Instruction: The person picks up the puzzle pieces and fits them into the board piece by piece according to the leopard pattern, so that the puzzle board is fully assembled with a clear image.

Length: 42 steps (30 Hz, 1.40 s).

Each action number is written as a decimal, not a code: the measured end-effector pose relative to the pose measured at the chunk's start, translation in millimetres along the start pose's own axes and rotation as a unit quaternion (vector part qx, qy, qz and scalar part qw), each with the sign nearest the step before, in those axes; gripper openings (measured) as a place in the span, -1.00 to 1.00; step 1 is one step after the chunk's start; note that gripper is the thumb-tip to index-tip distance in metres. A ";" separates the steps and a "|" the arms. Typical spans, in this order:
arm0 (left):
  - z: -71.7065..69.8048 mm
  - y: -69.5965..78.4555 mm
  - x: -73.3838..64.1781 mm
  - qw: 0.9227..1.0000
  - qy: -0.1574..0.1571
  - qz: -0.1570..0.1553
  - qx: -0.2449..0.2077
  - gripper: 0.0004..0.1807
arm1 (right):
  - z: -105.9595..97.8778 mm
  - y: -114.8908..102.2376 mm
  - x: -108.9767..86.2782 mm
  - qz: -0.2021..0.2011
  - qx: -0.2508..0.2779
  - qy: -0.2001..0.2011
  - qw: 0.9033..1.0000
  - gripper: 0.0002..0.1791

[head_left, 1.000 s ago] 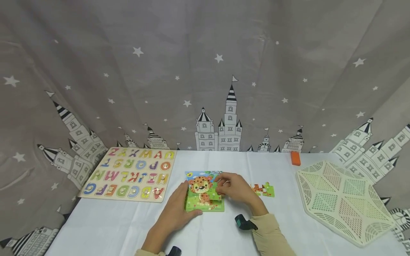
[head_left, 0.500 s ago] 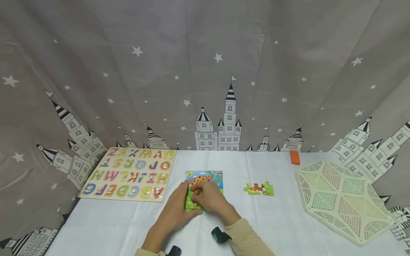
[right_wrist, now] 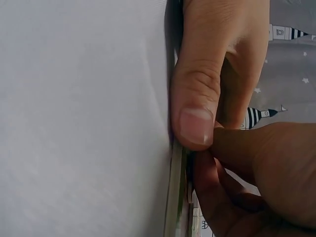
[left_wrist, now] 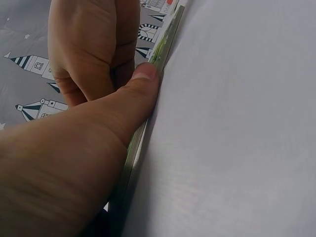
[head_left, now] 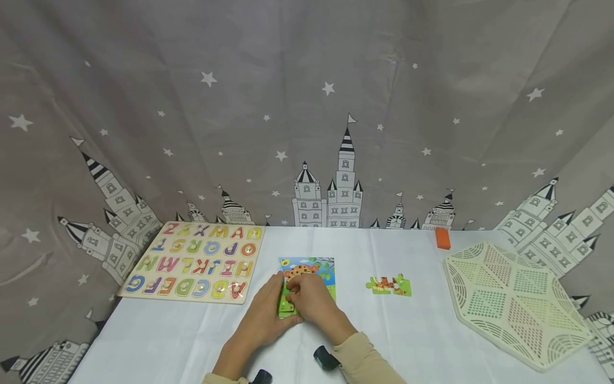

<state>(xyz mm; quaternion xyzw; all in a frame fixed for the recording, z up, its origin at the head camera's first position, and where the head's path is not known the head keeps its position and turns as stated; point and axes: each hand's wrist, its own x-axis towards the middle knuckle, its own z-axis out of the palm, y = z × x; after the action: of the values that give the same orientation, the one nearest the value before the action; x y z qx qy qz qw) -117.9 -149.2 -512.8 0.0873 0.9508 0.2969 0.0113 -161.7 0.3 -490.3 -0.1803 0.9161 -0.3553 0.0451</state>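
A small leopard jigsaw puzzle with blue sky and green grass lies mid-table. My left hand holds it by the near left corner, with the fingers along the left side and the thumb on the front edge. Over its lower left part, my right hand pinches a green puzzle piece between thumb and fingers. Most of that piece and the middle of the picture are hidden under the right hand. In the right wrist view the right fingertips meet at the puzzle's edge, near the left thumb.
A few loose puzzle pieces lie together to the right. At the back left is a wooden alphabet board. A pale patterned plastic board lies at the right, with an orange block behind it. A grey castle-print curtain hangs behind.
My right hand has moved left and slightly nearer with the green piece, from the puzzle's right side to its lower left. My left hand stays in place.
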 end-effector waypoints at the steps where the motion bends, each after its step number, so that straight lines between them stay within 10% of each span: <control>1: 0.2 -0.2 0.1 1.000 0.001 0.002 0.002 0.22 | -0.2 -0.6 -0.1 0.000 -0.007 0.001 1.000 -0.79; 12: 0.9 -1.9 0.7 1.000 0.007 0.018 0.010 0.21 | -1.5 -5.6 -2.6 -0.018 -0.067 0.009 0.998 -0.80; 19: 1.7 -0.4 1.0 1.000 -0.006 0.004 0.004 0.23 | -17.3 4.9 -3.3 -0.027 -0.010 -0.020 0.999 -0.76; 25: 0.6 2.7 1.1 1.000 -0.006 0.011 0.013 0.17 | -51.6 39.9 -7.4 -0.011 0.041 0.008 0.999 -0.72; 33: 0.0 3.5 0.3 1.000 -0.004 0.009 0.028 0.01 | -113.2 110.2 -30.6 0.111 0.072 0.075 0.988 -0.66; 42: 0.9 1.9 0.3 1.000 -0.007 -0.003 0.028 0.02 | -145.4 153.3 -54.2 0.151 0.011 0.031 0.988 -0.49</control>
<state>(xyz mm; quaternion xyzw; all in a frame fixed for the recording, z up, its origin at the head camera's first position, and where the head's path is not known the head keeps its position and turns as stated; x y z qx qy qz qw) -117.8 -147.1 -512.5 0.0867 0.9590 0.2692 0.0169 -187.6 216.8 -486.9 -0.0280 0.9300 -0.3595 0.0717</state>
